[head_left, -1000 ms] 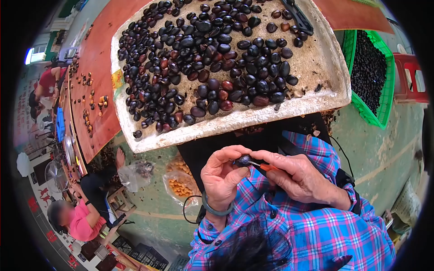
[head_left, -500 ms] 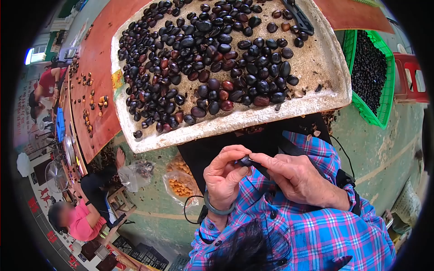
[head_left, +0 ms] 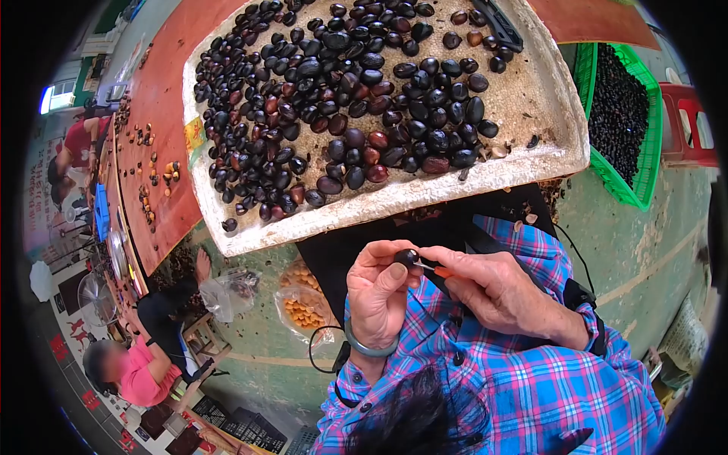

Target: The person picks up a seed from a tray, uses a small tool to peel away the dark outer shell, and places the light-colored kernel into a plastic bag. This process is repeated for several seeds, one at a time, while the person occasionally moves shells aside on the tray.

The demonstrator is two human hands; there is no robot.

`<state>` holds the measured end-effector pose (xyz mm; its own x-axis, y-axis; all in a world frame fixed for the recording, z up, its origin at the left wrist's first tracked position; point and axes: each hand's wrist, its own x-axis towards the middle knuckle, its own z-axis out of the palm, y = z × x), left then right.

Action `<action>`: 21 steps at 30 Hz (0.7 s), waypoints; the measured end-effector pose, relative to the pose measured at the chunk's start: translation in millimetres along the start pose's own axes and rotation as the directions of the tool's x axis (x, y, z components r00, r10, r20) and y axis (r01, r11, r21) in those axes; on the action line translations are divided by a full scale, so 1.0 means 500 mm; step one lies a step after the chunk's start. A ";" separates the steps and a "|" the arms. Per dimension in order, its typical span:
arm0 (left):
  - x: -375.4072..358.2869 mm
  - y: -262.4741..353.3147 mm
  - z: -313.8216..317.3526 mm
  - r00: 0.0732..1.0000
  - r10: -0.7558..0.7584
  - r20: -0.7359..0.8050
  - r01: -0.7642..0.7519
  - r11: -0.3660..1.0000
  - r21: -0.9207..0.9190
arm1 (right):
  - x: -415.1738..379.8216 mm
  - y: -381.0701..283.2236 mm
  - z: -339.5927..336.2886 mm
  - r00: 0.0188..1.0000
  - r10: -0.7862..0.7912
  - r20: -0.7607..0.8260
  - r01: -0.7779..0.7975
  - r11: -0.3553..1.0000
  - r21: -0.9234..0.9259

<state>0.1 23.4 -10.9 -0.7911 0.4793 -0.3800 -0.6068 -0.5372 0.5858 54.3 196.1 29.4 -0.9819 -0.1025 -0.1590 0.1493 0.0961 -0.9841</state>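
Between the thumb and fingers of my left hand (head_left: 379,292) is a dark, shiny oval nut (head_left: 407,258). My right hand (head_left: 500,292) grips a small knife (head_left: 438,270) with an orange handle, most of it hidden by the fingers. Its thin metal blade meets the right side of the nut, close to my right index fingertip. Beyond both hands, a white foam tray (head_left: 523,173) holds a spread of similar black and reddish-brown nuts (head_left: 364,98). A black angular tool (head_left: 497,24) lies in the tray's far right corner.
A green basket (head_left: 651,144) full of dark nuts stands at right, beside a red stool (head_left: 686,125). Plastic bags (head_left: 303,307) with yellow pieces lie on the floor at left. One person in pink (head_left: 144,371) sits at lower left; another in red (head_left: 80,140) is farther back.
The nut has been turned in my left hand, now showing its rounded end. My left fingers have opened out slightly, and the knife's blade and orange handle have come into view.
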 end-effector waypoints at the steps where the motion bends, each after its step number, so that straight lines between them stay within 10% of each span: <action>1: 0.000 0.000 0.003 1.000 -0.007 -0.009 0.008 1.000 0.018 | 0.001 -0.001 -0.001 1.000 0.001 -0.001 -0.001 1.000 0.000; 21: 0.004 -0.002 0.000 0.999 0.022 0.047 -0.027 0.993 0.111 | -0.002 -0.002 -0.004 0.999 0.038 0.024 -0.038 0.999 0.001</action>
<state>-1.0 25.0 -12.2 -0.7995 0.4999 -0.3330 -0.5732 -0.4694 0.6716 55.0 198.0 30.8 -0.9725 -0.1226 -0.1982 0.1867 0.0991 -0.9774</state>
